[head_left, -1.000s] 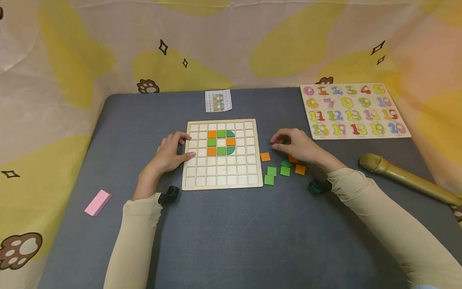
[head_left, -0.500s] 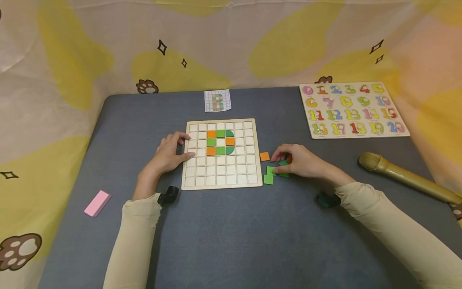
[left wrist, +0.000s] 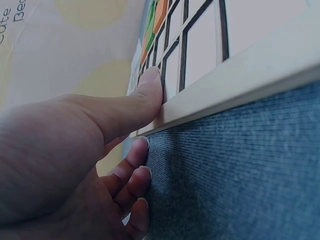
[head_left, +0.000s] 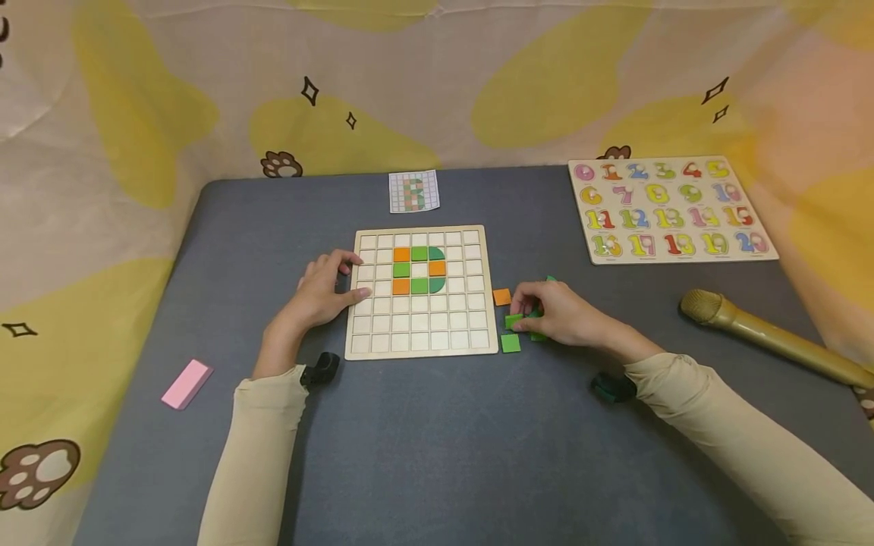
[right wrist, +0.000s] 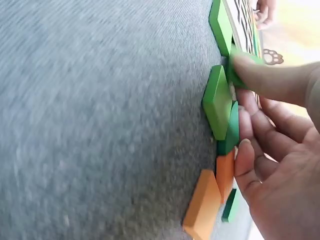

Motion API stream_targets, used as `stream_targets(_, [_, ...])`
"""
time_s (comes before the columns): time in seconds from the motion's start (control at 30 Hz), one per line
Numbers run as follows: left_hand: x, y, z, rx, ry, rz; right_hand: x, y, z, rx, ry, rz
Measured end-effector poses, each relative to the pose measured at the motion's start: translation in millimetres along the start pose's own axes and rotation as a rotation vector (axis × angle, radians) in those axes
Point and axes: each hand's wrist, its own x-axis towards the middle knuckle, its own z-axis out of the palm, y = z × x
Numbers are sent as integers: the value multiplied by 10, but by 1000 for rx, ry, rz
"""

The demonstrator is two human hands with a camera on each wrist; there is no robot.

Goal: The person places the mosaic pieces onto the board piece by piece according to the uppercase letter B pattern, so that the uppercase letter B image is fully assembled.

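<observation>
A wooden grid board [head_left: 375, 344] lies mid-table, with orange, green and dark green rounded pieces forming a closed loop in its squares. My left hand [head_left: 317, 292] rests at its left edge, the thumb [left wrist: 150, 82] on the rim and the other fingers loosely bent beside it. Right of the board, my right hand [head_left: 563, 312] pinches a light green square tile [head_left: 514, 321] low over the loose pieces. Nearby lie another green square [head_left: 510, 343] and an orange square [head_left: 501, 296]. In the right wrist view, a green tile [right wrist: 217, 102] and an orange tile [right wrist: 202, 205] lie beneath the hand.
A printed pattern card [head_left: 413, 191] lies behind the board. At the back right is a number puzzle board [head_left: 672, 210], with a gold microphone [head_left: 765, 334] in front of it. A pink block [head_left: 187, 384] sits at the left. Patterned cloth [head_left: 382, 83] hangs behind the table.
My right hand has come down and toward the board, from the back of the loose pieces to the green squares, and now pinches one. The left hand stays at the board's edge.
</observation>
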Motion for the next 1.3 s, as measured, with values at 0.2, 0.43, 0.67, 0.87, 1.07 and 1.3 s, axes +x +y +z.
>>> stream_targets(0.2, [-2, 13, 0, 2, 0, -10, 102, -96, 120, 93, 110, 6])
stream_targets(0.43, [3, 16, 16, 3, 7, -18, 314, -274, 332, 206, 179, 42])
stream_targets(0.67, [4, 2, 16, -4, 7, -21, 547, -444, 492, 216, 161, 11])
stream_targets(0.87, [-4, 10, 3, 0, 5, -20, 748, -600, 616, 188, 154, -21])
stream_targets(1.07, [7, 9, 10, 13, 2, -20, 913, -762, 733, 153, 133, 11])
stream_targets(1.3, [11, -6, 17, 9, 8, -7, 1023, -893, 805, 67, 153, 34])
